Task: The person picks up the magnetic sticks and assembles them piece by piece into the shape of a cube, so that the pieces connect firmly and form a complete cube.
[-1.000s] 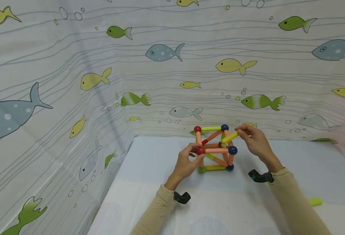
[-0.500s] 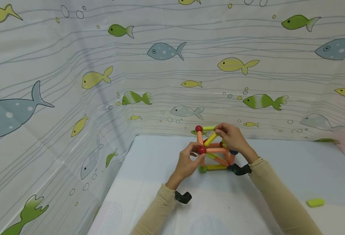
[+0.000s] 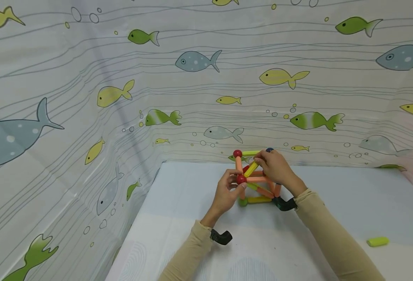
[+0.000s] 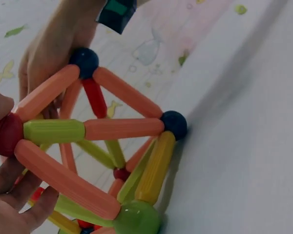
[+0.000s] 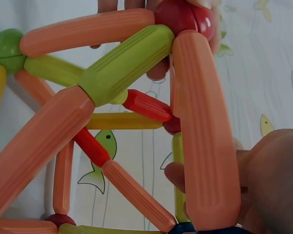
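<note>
A cube-like frame of magnetic sticks and balls stands on the table, with salmon, green, yellow and red sticks. My left hand [image 3: 225, 191] holds its near upper-left red ball [image 3: 241, 179], thumb and fingers on either side; the left wrist view shows that red ball [image 4: 6, 135] at the left edge. Over the top of the frame, my right hand [image 3: 277, 168] pinches a yellow magnetic stick [image 3: 251, 168] by its upper end. The stick slants down, its lower end right at the red ball. Blue balls [image 4: 174, 126] form the right corners, and a green ball [image 4: 136, 218] sits low.
A loose lime-green stick [image 3: 378, 241] lies on the white table [image 3: 255, 249] at the right. Behind and to the left hangs a fish-printed cloth wall [image 3: 192, 93], close behind the frame.
My right hand has moved left with the yellow stick, from the right side of the frame to above its top, bringing the stick's end to the red ball. The left hand keeps its hold.
</note>
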`<state>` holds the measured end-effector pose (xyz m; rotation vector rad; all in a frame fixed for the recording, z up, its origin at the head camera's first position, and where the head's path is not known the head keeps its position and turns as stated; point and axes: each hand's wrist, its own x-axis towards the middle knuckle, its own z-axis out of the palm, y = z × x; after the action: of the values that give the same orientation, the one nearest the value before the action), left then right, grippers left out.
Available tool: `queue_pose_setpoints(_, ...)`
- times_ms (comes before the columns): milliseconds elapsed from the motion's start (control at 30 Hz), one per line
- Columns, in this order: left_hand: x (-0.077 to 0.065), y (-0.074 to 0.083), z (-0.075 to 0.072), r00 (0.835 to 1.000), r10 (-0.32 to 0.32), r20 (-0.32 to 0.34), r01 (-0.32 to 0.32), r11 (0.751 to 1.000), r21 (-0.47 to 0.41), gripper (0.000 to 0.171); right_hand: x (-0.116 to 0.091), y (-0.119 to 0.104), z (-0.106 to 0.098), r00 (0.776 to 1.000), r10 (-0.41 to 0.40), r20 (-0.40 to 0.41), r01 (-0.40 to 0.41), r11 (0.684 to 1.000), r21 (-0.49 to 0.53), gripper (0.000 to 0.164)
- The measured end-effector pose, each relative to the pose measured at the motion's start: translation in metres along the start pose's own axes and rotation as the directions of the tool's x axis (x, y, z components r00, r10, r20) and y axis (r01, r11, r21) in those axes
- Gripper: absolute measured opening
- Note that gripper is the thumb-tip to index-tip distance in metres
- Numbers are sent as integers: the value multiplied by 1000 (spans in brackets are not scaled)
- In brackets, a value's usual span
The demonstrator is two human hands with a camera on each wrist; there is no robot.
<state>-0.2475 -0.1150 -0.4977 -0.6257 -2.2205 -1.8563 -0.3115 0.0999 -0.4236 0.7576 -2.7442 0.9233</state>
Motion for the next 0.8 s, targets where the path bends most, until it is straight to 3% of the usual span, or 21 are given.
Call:
queue_pose_setpoints(133, 0, 1, 1, 998, -65, 20, 67, 994, -81, 42, -1, 0, 4, 999, -33, 17, 35, 993, -111, 24)
queue_pose_setpoints(233, 0, 2, 1, 995, -90, 41, 94, 990, -109, 40, -2, -1, 5, 998, -50, 34, 54, 989, -138, 25)
queue_pose_setpoints(600, 3, 1, 4, 995, -69, 75, 78, 990, -118, 37, -5, 5, 0, 997, -19, 81, 23, 999, -49, 31)
queue_pose_setpoints(700, 3, 0, 4, 995, -75, 70, 83, 989, -121, 36, -10, 12, -8, 999, -28, 23, 28, 1000, 1, 33)
queue_pose_setpoints(800, 3, -1, 5, 994, -85, 65, 93, 987, -129, 35, -20, 25, -21, 994, -57, -97, 61, 997, 45, 33)
